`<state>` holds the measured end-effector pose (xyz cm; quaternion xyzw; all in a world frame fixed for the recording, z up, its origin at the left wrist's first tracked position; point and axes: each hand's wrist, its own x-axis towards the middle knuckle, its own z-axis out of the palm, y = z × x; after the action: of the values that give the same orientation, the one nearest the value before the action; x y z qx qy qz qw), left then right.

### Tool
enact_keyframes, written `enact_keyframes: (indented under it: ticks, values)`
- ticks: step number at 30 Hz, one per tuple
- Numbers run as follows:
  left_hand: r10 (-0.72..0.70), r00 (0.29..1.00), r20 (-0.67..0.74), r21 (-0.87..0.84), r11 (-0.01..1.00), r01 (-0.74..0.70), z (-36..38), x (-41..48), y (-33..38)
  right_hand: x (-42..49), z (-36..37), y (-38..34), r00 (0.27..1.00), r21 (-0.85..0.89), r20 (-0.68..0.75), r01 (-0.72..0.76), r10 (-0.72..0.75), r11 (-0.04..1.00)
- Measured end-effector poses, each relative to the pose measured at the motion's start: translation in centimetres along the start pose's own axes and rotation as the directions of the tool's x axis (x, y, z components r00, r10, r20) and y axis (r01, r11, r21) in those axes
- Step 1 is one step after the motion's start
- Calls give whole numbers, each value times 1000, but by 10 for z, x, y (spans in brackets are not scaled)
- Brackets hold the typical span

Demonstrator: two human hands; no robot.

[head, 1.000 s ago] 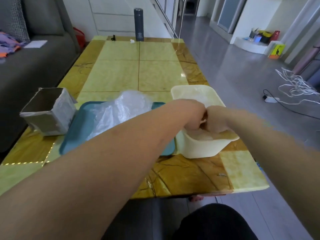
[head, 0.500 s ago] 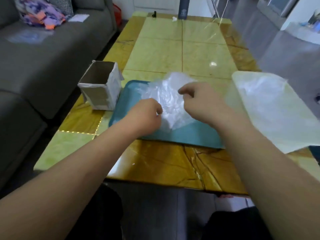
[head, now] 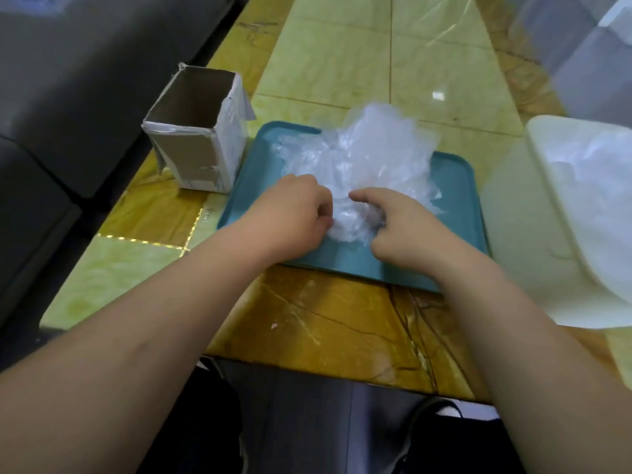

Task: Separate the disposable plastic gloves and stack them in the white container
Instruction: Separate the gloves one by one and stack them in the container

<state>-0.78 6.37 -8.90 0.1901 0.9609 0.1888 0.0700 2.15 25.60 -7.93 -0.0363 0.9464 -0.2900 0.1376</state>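
The heap of thin clear plastic gloves (head: 359,155) lies on the teal plastic tray (head: 455,200), beside the white plastic container (head: 519,227). Left hand (head: 290,213) and right hand (head: 400,222) curl fingers into its near edge — pinching film, it seems. Featherlight, clingy — take one loose cuff.

Teal tray (head: 455,186), clear gloves (head: 369,148) (white container (head: 533,213)).

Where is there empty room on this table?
Biggest bare patch: the table beyond the teal tray and cardboard box. Also the green tile in front of the box. The brown strip before the tray is bare, but both forearms cross it. Crowded: the tray, where the left hand and right hand grip the glove pile, with the white container close beside.
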Motion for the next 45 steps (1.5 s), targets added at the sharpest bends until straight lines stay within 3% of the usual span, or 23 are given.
enact_keyframes:
  ticks: [4,9,12,16,18,20,22,26,29,33,35,38,41,45]
  values:
    - [24,993,-116,-122,992,-38,-15,-6,-1,-3,-6,-1,996,-11,-14,82,-83,997]
    - [64,954,-293,-319,934,-161,-31,-16,5,-8,-10,-10,919,166,-357,241,-169,956]
    - [-11,944,-330,-564,804,-188,-39,-23,10,-15,-17,-16,890,257,-430,283,-153,924]
    - [-76,954,-290,-700,696,-157,-41,-24,9,-24,-26,-25,911,413,-397,282,-107,866]
    - [-138,955,-264,-796,590,-135,-40,-23,9,-30,-30,-32,931,506,-363,228,-34,832]
    - [-153,965,-215,-872,475,-119,-40,-23,10,-35,-33,-37,959,618,-282,169,16,767]
    - [-151,971,-184,-891,443,-100,-40,-26,12,-38,-34,-39,979,696,-204,153,-12,701]
    - [-178,972,-152,-913,402,-69,-40,-29,18,-38,-30,-34,985,641,-172,128,-20,756]
    - [-216,963,-164,-897,439,-54,-40,-26,14,-31,-30,-30,973,755,-193,66,125,653]
    - [-298,947,-120,-831,552,68,-34,-19,-1,-22,-33,-11,932,648,-237,-57,273,759]
    - [-318,940,-121,-703,696,145,-26,-15,-12,-21,-32,-5,921,617,-223,-120,320,778]
    - [-192,979,-72,-347,925,155,-19,-13,-19,-21,-31,-1,907,647,-213,-147,363,748]
    - [-105,993,48,-167,980,112,-10,-10,-13,-22,-31,2,923,618,-186,-156,336,771]
    - [-64,998,14,-105,992,65,-2,-2,-11,-25,-34,5,946,590,-62,-224,319,776]
